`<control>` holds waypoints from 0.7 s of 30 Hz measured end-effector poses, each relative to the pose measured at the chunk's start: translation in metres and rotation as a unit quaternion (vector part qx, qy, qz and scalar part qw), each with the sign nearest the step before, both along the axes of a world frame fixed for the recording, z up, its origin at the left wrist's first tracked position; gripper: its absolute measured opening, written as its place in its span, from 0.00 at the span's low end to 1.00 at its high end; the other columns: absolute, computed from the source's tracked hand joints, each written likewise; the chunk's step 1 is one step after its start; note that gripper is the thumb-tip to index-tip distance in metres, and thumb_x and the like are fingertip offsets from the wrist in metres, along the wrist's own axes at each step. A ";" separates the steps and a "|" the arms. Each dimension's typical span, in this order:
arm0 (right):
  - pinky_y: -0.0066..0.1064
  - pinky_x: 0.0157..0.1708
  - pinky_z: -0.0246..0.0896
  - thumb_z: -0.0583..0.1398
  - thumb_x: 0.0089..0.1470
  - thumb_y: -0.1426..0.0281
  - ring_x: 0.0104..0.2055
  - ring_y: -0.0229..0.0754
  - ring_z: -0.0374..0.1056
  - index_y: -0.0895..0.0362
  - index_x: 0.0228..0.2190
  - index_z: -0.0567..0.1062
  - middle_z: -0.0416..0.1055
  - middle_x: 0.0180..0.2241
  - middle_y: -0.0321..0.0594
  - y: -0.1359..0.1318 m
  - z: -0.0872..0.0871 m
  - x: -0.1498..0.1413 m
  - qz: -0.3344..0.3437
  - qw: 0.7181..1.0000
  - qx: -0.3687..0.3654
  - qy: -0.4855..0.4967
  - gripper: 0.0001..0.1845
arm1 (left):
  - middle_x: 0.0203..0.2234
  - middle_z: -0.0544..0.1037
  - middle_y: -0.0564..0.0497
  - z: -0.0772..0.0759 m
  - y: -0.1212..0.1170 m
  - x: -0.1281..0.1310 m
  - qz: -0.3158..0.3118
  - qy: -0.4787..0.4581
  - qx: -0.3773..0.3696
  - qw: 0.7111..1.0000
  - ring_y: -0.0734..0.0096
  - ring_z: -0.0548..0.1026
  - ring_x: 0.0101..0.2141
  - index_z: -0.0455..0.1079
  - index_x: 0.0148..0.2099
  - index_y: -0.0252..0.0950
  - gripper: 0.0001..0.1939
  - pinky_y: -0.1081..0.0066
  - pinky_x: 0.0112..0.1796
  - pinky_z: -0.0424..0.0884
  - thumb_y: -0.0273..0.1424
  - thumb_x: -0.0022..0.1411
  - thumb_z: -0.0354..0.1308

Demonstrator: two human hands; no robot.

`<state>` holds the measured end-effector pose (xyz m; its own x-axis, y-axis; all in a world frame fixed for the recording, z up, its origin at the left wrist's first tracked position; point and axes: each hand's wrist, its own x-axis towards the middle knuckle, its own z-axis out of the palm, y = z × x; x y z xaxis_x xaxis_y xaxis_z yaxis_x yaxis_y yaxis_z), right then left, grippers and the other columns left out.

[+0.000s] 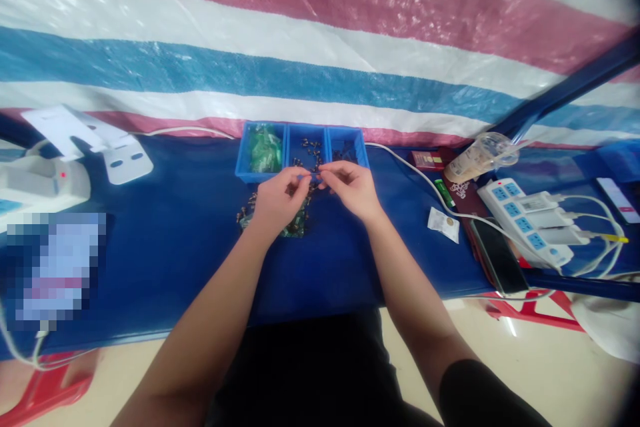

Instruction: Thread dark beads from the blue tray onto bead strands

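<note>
My left hand (283, 195) and my right hand (350, 188) meet fingertip to fingertip above the table, each closed in a pinch. Whatever is between their fingertips is too small to make out. Just beyond them stands a blue three-part bin (260, 178). Its left compartment holds a green plastic bag (265, 149); small dark metallic parts (311, 145) lie in the middle one, and more dark pieces (344, 149) in the right one. Beneath my left hand, partly hidden, is a dark green plastic bag (295, 227) with small coppery parts around it.
On the right are a plastic drink cup (473, 159), a white packet (443, 224), a green tube (445, 193), a black phone (499, 257) and a power strip (525, 223) with plugs and cables. A white stand (127, 159) is at the left. A striped sheet (320, 60) hangs behind.
</note>
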<state>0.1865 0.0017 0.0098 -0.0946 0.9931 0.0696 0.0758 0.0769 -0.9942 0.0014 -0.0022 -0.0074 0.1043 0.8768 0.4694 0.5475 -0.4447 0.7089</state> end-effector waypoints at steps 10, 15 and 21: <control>0.29 0.29 0.70 0.68 0.51 0.54 0.32 0.39 0.77 0.56 0.37 0.81 0.80 0.32 0.41 0.002 -0.002 0.000 -0.001 0.999 0.003 0.042 0.19 | 0.24 0.77 0.56 0.000 0.000 -0.001 -0.003 -0.005 -0.001 1.000 0.79 0.70 0.22 0.76 0.46 0.38 0.09 0.76 0.29 0.67 0.35 0.66 0.61; 0.29 0.27 0.69 0.69 0.50 0.55 0.31 0.39 0.77 0.56 0.36 0.81 0.80 0.31 0.40 0.002 -0.001 0.000 -0.009 0.999 0.007 0.050 0.18 | 0.23 0.77 0.57 0.000 0.001 -0.002 0.009 -0.004 0.013 1.000 0.80 0.71 0.22 0.77 0.46 0.38 0.09 0.77 0.30 0.68 0.34 0.66 0.62; 0.29 0.29 0.70 0.69 0.50 0.56 0.31 0.39 0.77 0.56 0.36 0.81 0.80 0.31 0.39 0.002 0.000 0.000 -0.004 0.998 0.010 0.055 0.17 | 0.22 0.75 0.57 -0.002 0.001 -0.001 0.002 -0.007 0.023 1.000 0.80 0.70 0.22 0.77 0.42 0.37 0.07 0.77 0.29 0.67 0.33 0.65 0.61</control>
<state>0.1863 0.0037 0.0095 -0.0775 0.9921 0.0987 -0.0339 0.0963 -0.9948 0.0006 -0.0009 -0.0089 0.0946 0.8546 0.5106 0.5399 -0.4750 0.6949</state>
